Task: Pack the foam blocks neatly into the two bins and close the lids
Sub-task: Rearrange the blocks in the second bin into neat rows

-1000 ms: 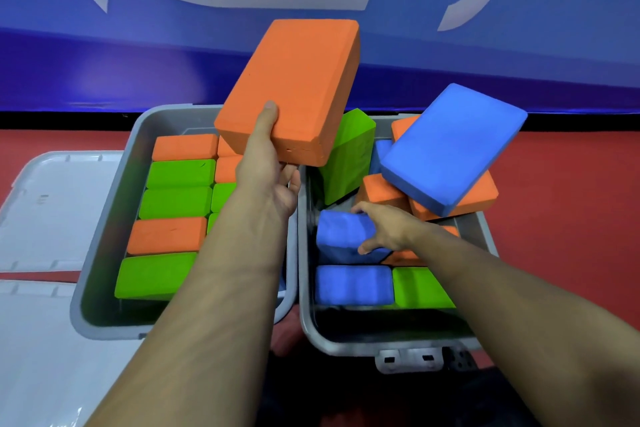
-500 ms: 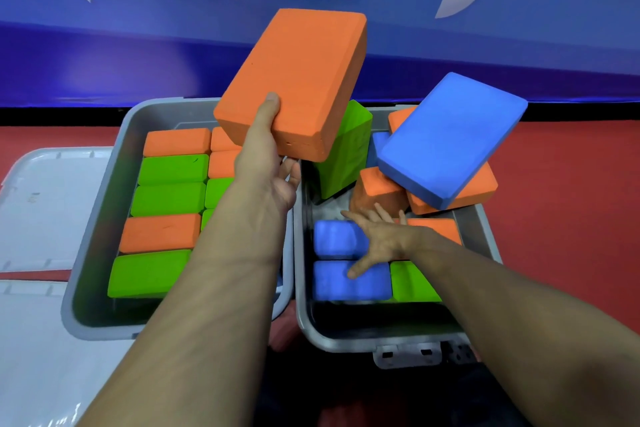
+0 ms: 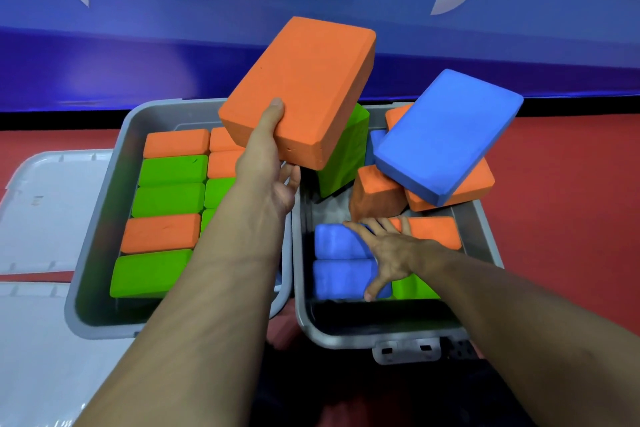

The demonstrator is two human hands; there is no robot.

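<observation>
Here, left hand (image 3: 268,163) grips raised orange block (image 3: 301,87); right hand (image 3: 391,253), fingers spread, presses blue blocks (image 3: 341,260) in right bin (image 3: 485,218); red floor (image 3: 571,201) beside the bin.

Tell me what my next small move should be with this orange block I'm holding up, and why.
Probably stand the orange block in your left hand on edge behind the two blue blocks your right hand presses: the right bin looks open there.

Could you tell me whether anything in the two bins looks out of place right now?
Yes: in the right bin, a blue block lies tilted on loose orange blocks above the rim, and a green block leans askew. The left bin is neatly rowed.
</observation>
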